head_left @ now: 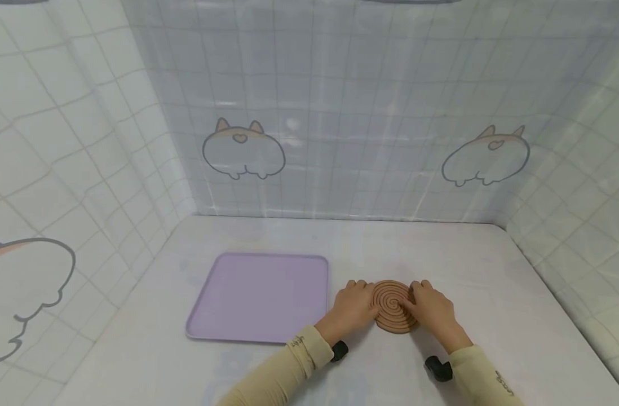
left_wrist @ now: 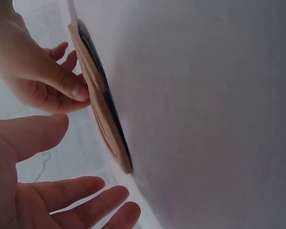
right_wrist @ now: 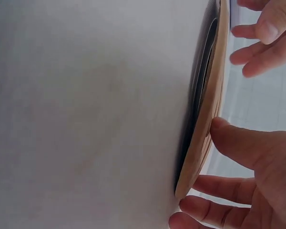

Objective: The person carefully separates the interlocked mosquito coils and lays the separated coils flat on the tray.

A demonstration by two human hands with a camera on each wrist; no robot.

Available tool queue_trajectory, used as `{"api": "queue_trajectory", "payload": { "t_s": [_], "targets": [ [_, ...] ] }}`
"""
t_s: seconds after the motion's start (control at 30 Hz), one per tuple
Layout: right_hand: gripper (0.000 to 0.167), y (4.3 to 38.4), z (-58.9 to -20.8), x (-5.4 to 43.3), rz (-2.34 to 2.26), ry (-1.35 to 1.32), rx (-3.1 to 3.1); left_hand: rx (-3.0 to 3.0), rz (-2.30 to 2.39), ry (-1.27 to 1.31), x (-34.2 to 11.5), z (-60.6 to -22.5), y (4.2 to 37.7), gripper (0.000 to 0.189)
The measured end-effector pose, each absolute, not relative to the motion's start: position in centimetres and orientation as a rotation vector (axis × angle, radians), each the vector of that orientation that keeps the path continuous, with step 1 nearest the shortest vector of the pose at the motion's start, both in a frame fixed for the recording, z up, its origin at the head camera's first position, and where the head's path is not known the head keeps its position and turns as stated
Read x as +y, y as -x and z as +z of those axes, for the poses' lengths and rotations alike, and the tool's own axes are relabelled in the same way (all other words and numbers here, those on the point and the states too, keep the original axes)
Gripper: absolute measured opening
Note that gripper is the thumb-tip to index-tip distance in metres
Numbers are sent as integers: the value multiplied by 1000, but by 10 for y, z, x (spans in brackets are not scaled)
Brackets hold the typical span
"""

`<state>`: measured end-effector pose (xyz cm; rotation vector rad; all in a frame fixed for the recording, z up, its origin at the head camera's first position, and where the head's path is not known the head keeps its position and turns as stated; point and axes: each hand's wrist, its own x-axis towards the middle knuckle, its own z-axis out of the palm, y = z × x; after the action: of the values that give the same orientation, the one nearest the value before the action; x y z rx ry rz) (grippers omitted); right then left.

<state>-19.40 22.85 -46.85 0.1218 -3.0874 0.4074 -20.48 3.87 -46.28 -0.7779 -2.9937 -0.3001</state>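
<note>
A flat round brown disc (head_left: 392,321) with a spiral coil pattern lies on the white table to the right of the tray. My right hand (head_left: 433,310) holds it by its right side. In the right wrist view the thumb (right_wrist: 229,138) lies on the disc's upper face, and the fingers curl at its rim. My left hand (head_left: 351,307) is at the disc's left edge. Its fingers (left_wrist: 100,205) are relaxed and spread in the left wrist view, apart from the disc. A dark strip shows beneath the disc (left_wrist: 105,114) in both wrist views.
A shallow lilac tray (head_left: 264,299) lies left of the hands, near the left forearm. White grid-patterned sheets with cartoon drawings stand as walls at the back (head_left: 360,124) and both sides. Black wrist devices (head_left: 438,369) sit under the cuffs.
</note>
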Motion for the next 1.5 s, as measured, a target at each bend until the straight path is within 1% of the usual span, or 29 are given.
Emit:
{"api": "queue_trajectory", "payload": {
  "t_s": [0.17, 0.3, 0.4, 0.53, 0.63, 0.67, 0.77, 0.8, 0.9, 0.93, 1.03, 1.23, 1.37, 1.5],
  "targets": [
    [35, 194, -468, 227, 490, -75, -3095, -3039, -346, 776, 43, -466, 205, 44],
    [35, 194, -466, 224, 560, -62, -3099, -3058, -380, 793, 44, -465, 207, 48],
    [35, 194, -465, 223, 574, -55, -3104, -3079, -483, 812, 43, -463, 211, 45],
    [34, 195, -466, 221, 590, -40, -3104, -3112, -752, 783, 40, -461, 222, 39],
    [35, 194, -467, 221, 611, -37, -3100, -3104, -1019, 741, 38, -459, 230, 24],
    [35, 194, -467, 221, 615, -34, -3100, -3096, -1086, 730, 38, -458, 232, 22],
    [36, 194, -468, 221, 613, -30, -3094, -3084, -1238, 718, 38, -458, 236, 31],
    [36, 194, -468, 221, 614, -28, -3093, -3085, -1250, 712, 38, -459, 237, 32],
    [37, 194, -469, 223, 616, -35, -3086, -3089, -1298, 656, 38, -459, 237, 24],
    [37, 194, -468, 223, 622, -37, -3084, -3092, -1320, 637, 38, -459, 238, 25],
    [38, 195, -469, 224, 639, -40, -3080, -3094, -1386, 575, 38, -459, 239, 38],
    [38, 194, -469, 224, 695, -11, -3079, -3068, -1447, 524, 39, -463, 242, 29],
    [39, 194, -467, 224, 724, -12, -3066, -3042, -1471, 509, 41, -464, 242, 28],
    [44, 195, -466, 224, 750, -18, -3052, -2995, -1547, 515, 42, -464, 243, 29]
  ]
}}
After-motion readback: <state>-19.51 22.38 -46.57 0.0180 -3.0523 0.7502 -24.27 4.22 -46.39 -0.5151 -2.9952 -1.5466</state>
